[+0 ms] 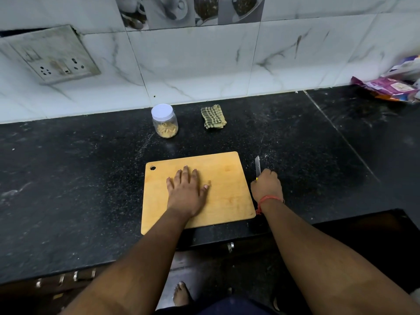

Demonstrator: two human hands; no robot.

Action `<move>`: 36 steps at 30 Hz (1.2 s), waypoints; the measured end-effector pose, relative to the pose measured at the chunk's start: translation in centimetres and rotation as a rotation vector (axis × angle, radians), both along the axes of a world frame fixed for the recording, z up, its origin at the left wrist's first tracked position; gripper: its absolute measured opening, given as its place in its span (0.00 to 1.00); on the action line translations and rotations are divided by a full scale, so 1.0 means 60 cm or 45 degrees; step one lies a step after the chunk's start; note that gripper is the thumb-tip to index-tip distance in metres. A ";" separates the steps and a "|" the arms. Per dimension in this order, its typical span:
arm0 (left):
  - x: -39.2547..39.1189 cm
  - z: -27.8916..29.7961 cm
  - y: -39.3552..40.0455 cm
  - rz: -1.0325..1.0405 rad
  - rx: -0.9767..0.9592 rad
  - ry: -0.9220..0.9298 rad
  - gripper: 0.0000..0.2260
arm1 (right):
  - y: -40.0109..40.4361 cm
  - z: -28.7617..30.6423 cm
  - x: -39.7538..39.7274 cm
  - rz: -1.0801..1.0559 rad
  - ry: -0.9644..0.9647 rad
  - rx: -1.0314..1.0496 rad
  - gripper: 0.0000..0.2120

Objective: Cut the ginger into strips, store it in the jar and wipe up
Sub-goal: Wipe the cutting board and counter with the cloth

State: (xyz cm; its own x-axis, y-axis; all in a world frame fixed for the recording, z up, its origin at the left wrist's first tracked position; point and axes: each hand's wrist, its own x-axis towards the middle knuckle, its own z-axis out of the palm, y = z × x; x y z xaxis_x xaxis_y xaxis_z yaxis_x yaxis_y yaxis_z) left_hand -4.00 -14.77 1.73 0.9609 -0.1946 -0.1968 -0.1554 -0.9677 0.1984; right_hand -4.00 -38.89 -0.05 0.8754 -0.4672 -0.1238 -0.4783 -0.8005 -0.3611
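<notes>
A wooden cutting board [227, 189] lies on the black counter in front of me. My left hand [187, 192] rests flat on the board, fingers spread, holding nothing. Just off the board's right edge, my right hand [267, 186] is closed around the yellow handle of a knife [257, 167] whose blade points away from me, low over the counter. At the back stands a clear jar [164, 121] with a white lid on, ginger strips inside. To the jar's right lies a folded green checked cloth [213, 117].
The black stone counter [79, 167] runs left and right, with a tiled wall behind and a socket plate [52, 55] at the left. Purple plastic packets [391, 86] lie at the far right. The counter's front edge drops off just below the board.
</notes>
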 end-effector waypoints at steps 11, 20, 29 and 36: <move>0.012 0.001 0.005 0.005 -0.008 -0.004 0.33 | 0.052 0.029 0.021 0.085 -0.169 0.163 0.15; 0.015 0.006 0.016 0.034 0.011 -0.008 0.32 | 0.112 0.016 0.001 0.247 -0.050 0.053 0.16; 0.003 0.005 0.028 0.041 0.020 0.015 0.32 | 0.114 0.015 -0.003 0.252 -0.054 0.006 0.15; -0.005 0.011 0.027 0.038 0.023 -0.001 0.32 | 0.112 0.020 -0.006 0.272 -0.048 -0.019 0.17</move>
